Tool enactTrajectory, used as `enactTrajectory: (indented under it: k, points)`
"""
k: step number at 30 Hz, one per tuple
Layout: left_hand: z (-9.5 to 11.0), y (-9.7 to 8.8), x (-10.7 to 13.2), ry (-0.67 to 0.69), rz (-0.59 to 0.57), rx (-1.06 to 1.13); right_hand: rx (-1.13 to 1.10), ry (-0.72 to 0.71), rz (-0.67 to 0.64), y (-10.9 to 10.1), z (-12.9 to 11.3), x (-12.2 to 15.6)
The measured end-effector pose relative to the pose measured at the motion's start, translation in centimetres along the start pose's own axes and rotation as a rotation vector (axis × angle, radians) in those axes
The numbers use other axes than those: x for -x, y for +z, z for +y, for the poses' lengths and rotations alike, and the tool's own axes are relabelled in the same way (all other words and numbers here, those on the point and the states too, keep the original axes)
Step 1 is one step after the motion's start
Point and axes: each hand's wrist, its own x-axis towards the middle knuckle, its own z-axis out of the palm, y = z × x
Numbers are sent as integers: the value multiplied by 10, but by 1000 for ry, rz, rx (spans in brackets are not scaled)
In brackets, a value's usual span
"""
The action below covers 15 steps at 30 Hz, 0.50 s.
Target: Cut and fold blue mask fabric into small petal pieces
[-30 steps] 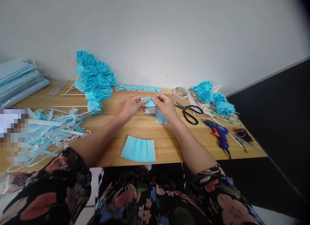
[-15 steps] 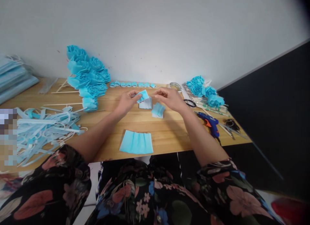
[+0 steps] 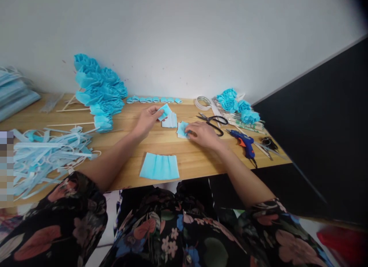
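Note:
Pinched between the thumb and fingers of my left hand (image 3: 148,117) is a small light-blue piece of pleated mask fabric (image 3: 165,111), raised over the table. Just behind and below it lies another pale-blue piece (image 3: 170,120). My right hand (image 3: 203,134) reaches down to a third small blue piece (image 3: 181,128) on the tabletop, its curled fingertips closed at that piece's right edge. A larger pleated blue mask panel (image 3: 159,166) lies flat near the table's front edge, touched by neither hand.
Black-handled scissors (image 3: 212,120), a tape roll (image 3: 202,103) and a blue glue gun (image 3: 243,141) lie right. Blue fabric flowers (image 3: 100,87) stand left, above a heap of cut strips (image 3: 54,152). Several small blue rolls (image 3: 155,100) line the wall.
My right hand has lowered from beside the left hand onto the small blue piece at right, uncovering the scissors. My left hand keeps its piece. The view has shifted slightly.

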Motion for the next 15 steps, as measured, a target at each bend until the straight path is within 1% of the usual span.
enactTrajectory:
  k: [3, 6, 8, 10, 12, 15]
  points:
    - [-1, -1, 0, -1, -5, -3, -115, 69, 44, -1, 7, 2]
    - [-1, -1, 0, -13, -5, 12, -292, 190, 164, -9, 14, -1]
    - [0, -1, 0, -30, -4, 45, -489, 264, 252, -18, 13, -7]
    - [2, 0, 1, -46, -1, 83, -749, 297, 305, -27, 6, -16]
    - [3, 1, 2, -53, -5, 111, -1008, 287, 296, -33, -6, -26]
    - [3, 4, 2, -39, 6, 139, -1277, 286, 187, -31, -28, -44]
